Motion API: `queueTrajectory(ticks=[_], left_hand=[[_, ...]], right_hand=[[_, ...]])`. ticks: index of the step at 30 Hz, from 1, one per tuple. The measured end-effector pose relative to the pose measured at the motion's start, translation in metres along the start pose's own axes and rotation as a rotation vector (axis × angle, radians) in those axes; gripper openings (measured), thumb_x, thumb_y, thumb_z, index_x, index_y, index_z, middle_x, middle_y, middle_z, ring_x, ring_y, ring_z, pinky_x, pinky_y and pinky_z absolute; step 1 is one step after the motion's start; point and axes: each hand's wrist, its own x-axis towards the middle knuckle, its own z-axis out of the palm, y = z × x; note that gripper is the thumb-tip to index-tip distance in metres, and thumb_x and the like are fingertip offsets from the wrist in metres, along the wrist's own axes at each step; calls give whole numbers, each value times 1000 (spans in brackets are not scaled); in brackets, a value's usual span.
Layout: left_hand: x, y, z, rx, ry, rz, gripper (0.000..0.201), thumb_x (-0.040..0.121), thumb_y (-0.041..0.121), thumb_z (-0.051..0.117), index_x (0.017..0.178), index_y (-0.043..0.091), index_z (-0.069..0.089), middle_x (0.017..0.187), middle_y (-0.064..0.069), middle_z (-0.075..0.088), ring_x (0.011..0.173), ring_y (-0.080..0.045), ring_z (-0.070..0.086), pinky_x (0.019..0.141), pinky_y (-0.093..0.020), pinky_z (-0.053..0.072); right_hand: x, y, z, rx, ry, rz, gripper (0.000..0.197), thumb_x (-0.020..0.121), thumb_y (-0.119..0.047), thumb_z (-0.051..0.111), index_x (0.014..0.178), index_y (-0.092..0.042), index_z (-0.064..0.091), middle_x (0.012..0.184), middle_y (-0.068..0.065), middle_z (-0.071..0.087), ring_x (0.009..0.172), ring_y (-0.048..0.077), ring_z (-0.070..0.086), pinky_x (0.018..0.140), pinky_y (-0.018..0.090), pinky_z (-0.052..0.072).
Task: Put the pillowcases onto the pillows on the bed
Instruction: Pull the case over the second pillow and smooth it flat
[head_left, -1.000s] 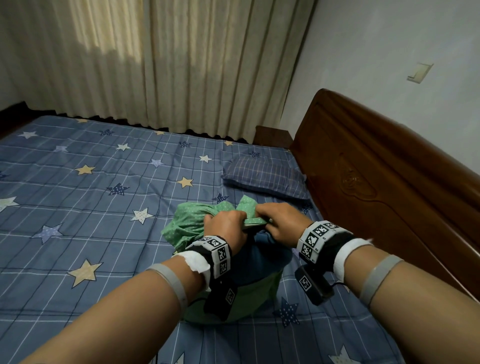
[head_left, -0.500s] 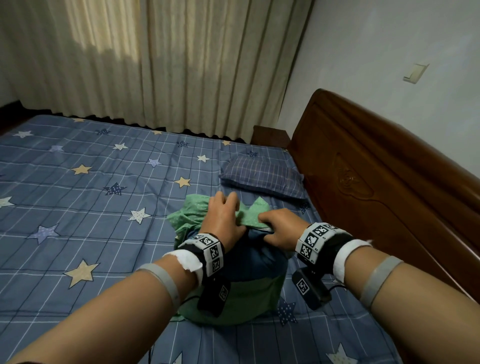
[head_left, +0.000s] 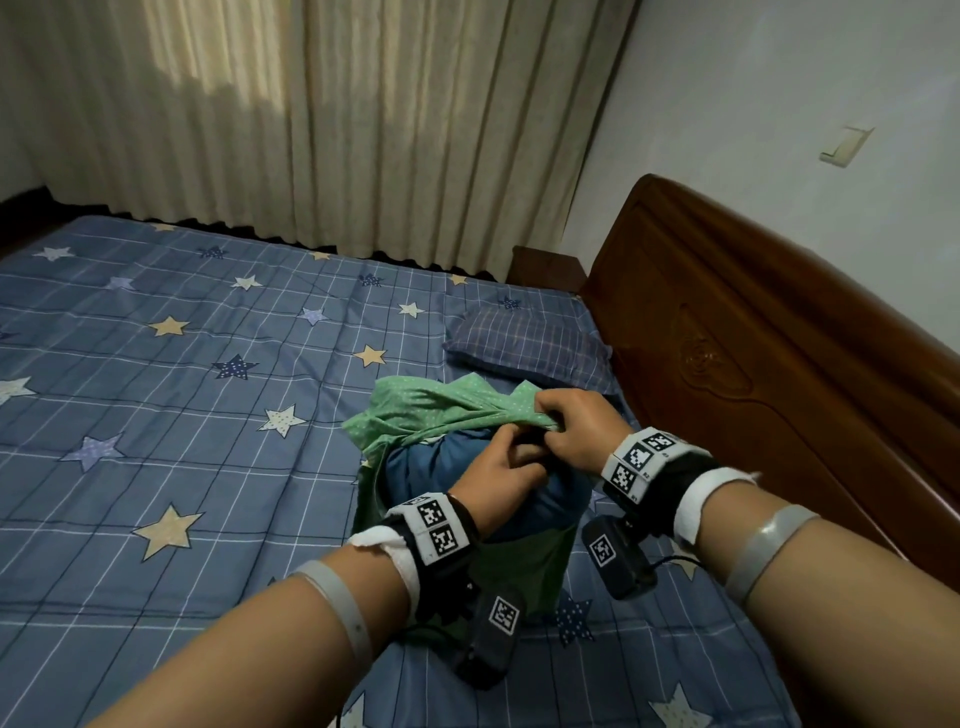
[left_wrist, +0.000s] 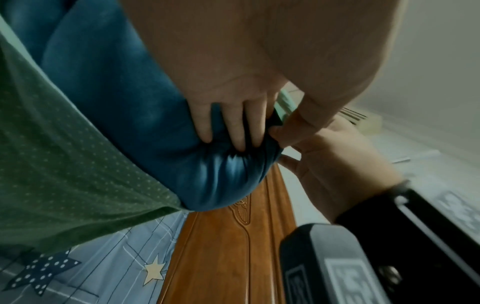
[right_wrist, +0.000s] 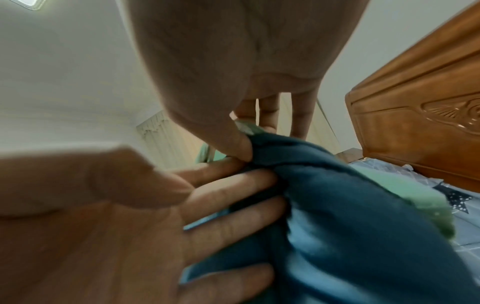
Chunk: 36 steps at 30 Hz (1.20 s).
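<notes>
A blue pillow (head_left: 421, 460) stands on end on the bed, its lower part inside a green dotted pillowcase (head_left: 431, 410) whose loose end is bunched over the top. My left hand (head_left: 498, 467) presses its straight fingers (left_wrist: 236, 131) into the pillow's upper right corner (left_wrist: 228, 164). My right hand (head_left: 566, 431) pinches the pillowcase's edge (right_wrist: 245, 126) between thumb and fingers just above that corner. The two hands touch each other. In the right wrist view the left hand's palm (right_wrist: 116, 236) faces the camera, fingers against the blue pillow (right_wrist: 337, 226).
A second pillow in a blue plaid case (head_left: 530, 348) lies flat by the wooden headboard (head_left: 753, 389), beyond my hands. The star-patterned sheet (head_left: 208, 415) stretches bare to the left. Curtains (head_left: 363, 130) hang behind the bed, with a small nightstand (head_left: 545, 267) in the corner.
My left hand has let go of the green pillowcase and moved right and down onto the pillow's blue corner. The right hand still holds the pillowcase edge, now slightly higher.
</notes>
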Motion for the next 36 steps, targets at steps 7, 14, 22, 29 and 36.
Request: queueTrajectory(ticks=[7, 14, 22, 29, 36], left_hand=[[0, 28, 6, 472, -21, -225, 24, 93, -1, 51, 111, -7, 66, 115, -27, 65, 111, -37, 60, 91, -39, 43], [6, 18, 15, -235, 11, -166, 17, 62, 9, 60, 75, 6, 71, 76, -15, 65, 79, -28, 62, 72, -36, 48], [15, 2, 10, -510, 226, -292, 47, 95, 37, 60, 117, -5, 66, 111, -24, 71, 96, -35, 71, 76, -36, 57], [1, 3, 17, -472, 95, -279, 44, 86, 35, 73, 114, 1, 70, 108, -16, 74, 99, -32, 72, 93, -43, 55], [-2, -11, 15, -436, 159, -265, 38, 83, 22, 76, 109, -5, 68, 102, -22, 74, 100, -39, 70, 95, -50, 54]], right_hand=[[-14, -29, 16, 34, -48, -115, 18, 73, -5, 57, 72, -20, 47, 70, -5, 52, 72, 18, 53, 61, 33, 43], [-24, -1, 10, -2, 29, -29, 12, 78, -13, 60, 85, -19, 53, 86, -1, 53, 78, 19, 49, 68, 35, 40], [-41, 42, 24, 330, 163, 151, 29, 77, -15, 63, 102, -22, 50, 107, 4, 53, 89, 20, 61, 83, 40, 54], [-29, 66, 15, 609, -69, 427, 58, 91, -42, 63, 142, -33, 35, 121, 1, 61, 103, 20, 63, 83, 34, 52], [-24, 61, -9, 201, 62, 255, 14, 91, -22, 64, 81, -12, 61, 78, 5, 65, 75, 21, 60, 74, 37, 48]])
